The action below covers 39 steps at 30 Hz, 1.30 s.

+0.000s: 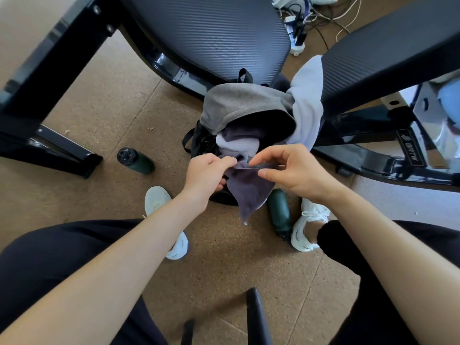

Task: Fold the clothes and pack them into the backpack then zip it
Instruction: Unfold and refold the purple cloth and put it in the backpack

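Left hand point(207, 176): curled; the upper edge of the dark purple cloth point(249, 190) is being pinched between thumb and fingers.
Right hand point(296, 170): half open, fingers bent; the same edge is being pinched lightly at the fingertips point(256, 162), thumb held out below.
Dark purple cloth: being held up just above the mouth of the backpack point(199, 143), its loose corner hanging down in a point; thin, limp, matte fabric.
Backpack: black, soft-sided, standing on the floor point(112, 100) against a chair; the opening is being crowded by a thick grey garment point(239, 105) draped over the top.
Pale lilac garment point(308, 105): fleecy, bulky, spilling over the right rim.
Risk, folding: a slack, slippery edge is likely being held too lightly by the right hand, so a slip and a crooked fold are judged possible.
Risk, packing: unfolded bulk at the mouth is judged likely to block the zip.
Risk, footing: two smooth green bottles point(280, 210) are lying nearby; the hanging corner could catch on the nearer one.
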Motion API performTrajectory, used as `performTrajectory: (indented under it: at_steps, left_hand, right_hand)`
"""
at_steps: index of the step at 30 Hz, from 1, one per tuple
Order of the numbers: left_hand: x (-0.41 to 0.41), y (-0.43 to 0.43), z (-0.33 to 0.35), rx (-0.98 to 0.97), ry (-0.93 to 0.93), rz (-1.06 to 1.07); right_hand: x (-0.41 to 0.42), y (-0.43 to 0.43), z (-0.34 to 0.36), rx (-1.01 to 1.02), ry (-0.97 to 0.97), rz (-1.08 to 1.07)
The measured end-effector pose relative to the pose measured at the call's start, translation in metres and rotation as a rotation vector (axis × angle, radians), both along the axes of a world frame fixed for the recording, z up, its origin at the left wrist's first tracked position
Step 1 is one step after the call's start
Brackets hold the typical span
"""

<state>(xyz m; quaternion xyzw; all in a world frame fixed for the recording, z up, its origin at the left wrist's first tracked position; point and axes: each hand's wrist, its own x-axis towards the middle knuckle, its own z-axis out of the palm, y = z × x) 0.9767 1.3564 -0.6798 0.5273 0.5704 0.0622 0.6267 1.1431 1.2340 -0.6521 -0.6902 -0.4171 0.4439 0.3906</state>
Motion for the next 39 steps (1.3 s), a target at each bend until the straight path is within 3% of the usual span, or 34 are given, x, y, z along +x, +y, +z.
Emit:
performTrajectory:
  at_steps: [3, 8, 14, 17, 22, 29, 35, 39]
  left_hand:
    - [-0.005, 0.007, -0.008, 0.203, -0.014, -0.090]
    - [-0.002, -0.001, -0.014, 0.310, -0.185, -0.548]
    - [-0.001, -0.011, -0.025, 0.611, -0.264, -0.750]
    - [-0.001, -0.015, -0.027, 0.533, -0.310, -0.859]
    - [-0.003, -0.016, -0.029, 0.445, -0.169, -0.786]
    - [-0.018, -0.001, -0.030, 0.570, 0.108, -0.758]
    - [-0.030, 0.004, -0.036, 0.659, 0.393, -0.720]
    - [-0.041, 0.005, -0.040, 0.676, 0.488, -0.651]
  right_hand:
    - [0.005, -0.005, 0.009, 0.009, -0.019, 0.089]
    - [0.012, -0.015, 0.019, 0.038, 0.075, 0.164]
    - [0.017, -0.025, 0.028, 0.038, 0.200, 0.240]
    - [0.023, -0.032, 0.033, -0.001, 0.246, 0.289]
    - [0.029, -0.038, 0.036, -0.057, 0.196, 0.318]
    - [0.034, -0.045, 0.035, -0.116, 0.051, 0.310]
    - [0.045, -0.050, 0.030, -0.145, -0.291, 0.180]
    - [0.048, -0.052, 0.024, -0.183, -0.480, 0.063]
